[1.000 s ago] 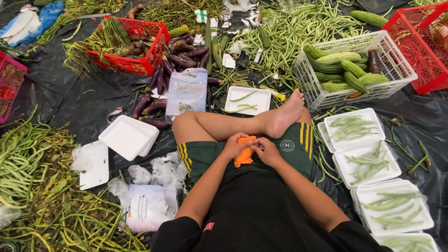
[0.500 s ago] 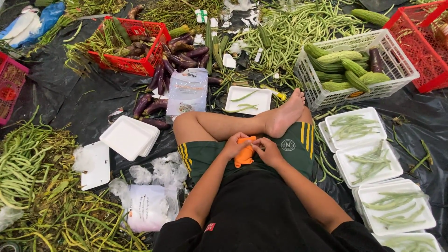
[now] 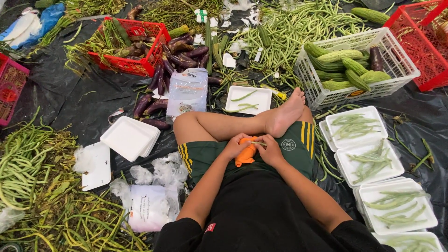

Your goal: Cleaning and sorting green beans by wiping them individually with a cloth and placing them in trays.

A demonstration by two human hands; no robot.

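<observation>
Posture: the person sits cross-legged on a black sheet [image 3: 70,98] on the floor, one bare foot [image 3: 284,114] resting over the opposite knee.
Left hand [image 3: 233,148]: rests in the lap, fingers curled shut around the upper end of an orange tool [image 3: 245,154].
Right hand [image 3: 269,148]: touches the same tool from the other side; fingers [image 3: 259,140] are bent and pinch a thin green bean [image 3: 257,143] against it.
Orange tool: lies in the lap between both hands, over the green shorts [image 3: 298,142], its lower end showing below the fingers.
Filled trays [image 3: 368,163]: white foam trays of beans are stacked in a column just beside the right leg.
Tray ahead [image 3: 248,99]: one white tray with a few beans lies just beyond the foot.
Empty trays [image 3: 129,137]: a stack lies near the left knee.
White crate [image 3: 354,65]: holds gourds and one eggplant, beyond the filled trays.
Red crate [image 3: 128,46]: holds greens; loose eggplants [image 3: 154,100] lie beside it.
Loose beans [image 3: 28,163]: a large pile lies well to the left.
Plastic bags [image 3: 154,196]: crumpled, near the left elbow.
</observation>
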